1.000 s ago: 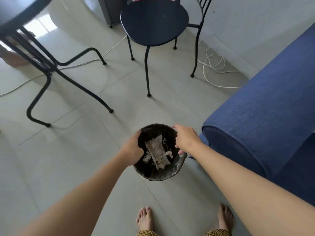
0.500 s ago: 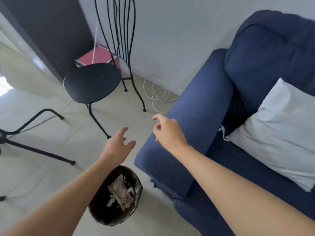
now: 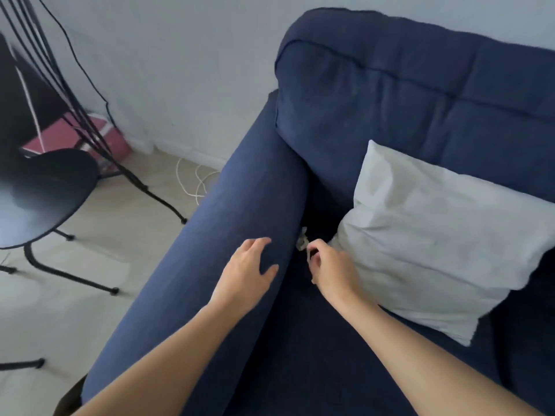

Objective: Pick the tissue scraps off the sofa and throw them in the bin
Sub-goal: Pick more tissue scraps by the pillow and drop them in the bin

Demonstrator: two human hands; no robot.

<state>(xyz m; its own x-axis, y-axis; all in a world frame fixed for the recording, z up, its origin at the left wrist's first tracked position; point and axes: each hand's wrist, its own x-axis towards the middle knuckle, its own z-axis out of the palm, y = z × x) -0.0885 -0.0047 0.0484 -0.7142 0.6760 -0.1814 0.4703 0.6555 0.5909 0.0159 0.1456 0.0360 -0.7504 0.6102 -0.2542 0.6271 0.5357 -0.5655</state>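
A small white tissue scrap (image 3: pixel 301 241) lies in the crease between the blue sofa's armrest (image 3: pixel 234 223) and its seat. My right hand (image 3: pixel 329 267) hovers over the seat just right of the scrap. Its fingers are curled, and the thumb and forefinger, slightly apart, reach the scrap's lower end. My left hand (image 3: pixel 244 274) rests open on the armrest, fingers spread, holding nothing. A dark sliver of the bin (image 3: pixel 69 397) shows on the floor at the lower left, below the armrest's front end.
A white pillow (image 3: pixel 435 250) leans against the sofa back, right beside my right hand. A black metal chair (image 3: pixel 39 196) stands on the tiled floor at left, with white cables (image 3: pixel 192 181) and a pink box (image 3: pixel 60 136) by the wall.
My view swung from the bin up to the sofa. Both hands left the bin and moved right: the left onto the armrest, the right down to the scrap in the crease.
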